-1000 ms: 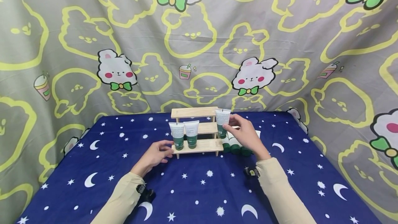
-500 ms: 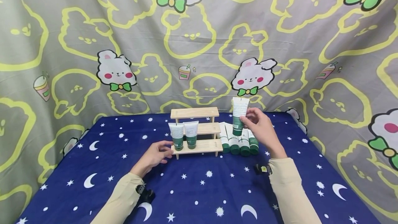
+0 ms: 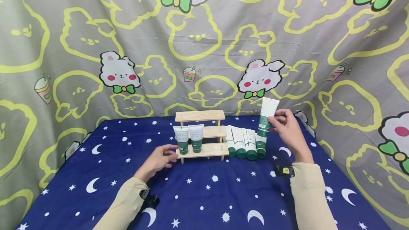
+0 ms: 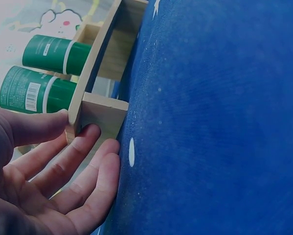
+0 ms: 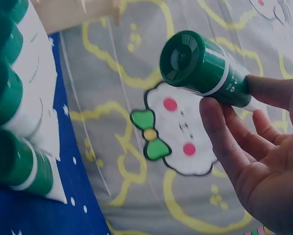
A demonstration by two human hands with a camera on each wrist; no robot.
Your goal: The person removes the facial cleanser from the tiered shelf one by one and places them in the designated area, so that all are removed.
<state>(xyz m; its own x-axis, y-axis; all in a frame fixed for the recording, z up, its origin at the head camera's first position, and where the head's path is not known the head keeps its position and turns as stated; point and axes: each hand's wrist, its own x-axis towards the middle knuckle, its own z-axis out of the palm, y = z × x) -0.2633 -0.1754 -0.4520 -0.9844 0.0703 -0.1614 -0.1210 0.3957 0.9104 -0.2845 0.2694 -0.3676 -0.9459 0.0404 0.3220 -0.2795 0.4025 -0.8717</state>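
Between thumb and fingers, my right hand (image 3: pixel 289 130) pinches a white-and-green squeeze tube (image 3: pixel 267 116), held up in the air with its cap downward. In the right wrist view that tube's green cap (image 5: pixel 183 58) points toward the camera. My left hand (image 3: pixel 158 159) grips the left end of the lowest board of a three-step wooden stand (image 3: pixel 211 149), the thumb on the board's edge in the left wrist view. Two similar tubes stand caps-down on that board: a left tube (image 3: pixel 182 139) and a right tube (image 3: pixel 196 137).
Right of the stand, several more tubes (image 3: pixel 241 144) lie side by side on the table, caps toward me. A dark blue cloth (image 3: pixel 191 201) with moons and stars covers the table. A patterned grey curtain (image 3: pixel 198 91) hangs behind it.
My right hand has carried the tube from beside the stand up and to the right, past the lying tubes, uncovering them. The left hand and the stand have stayed in place.
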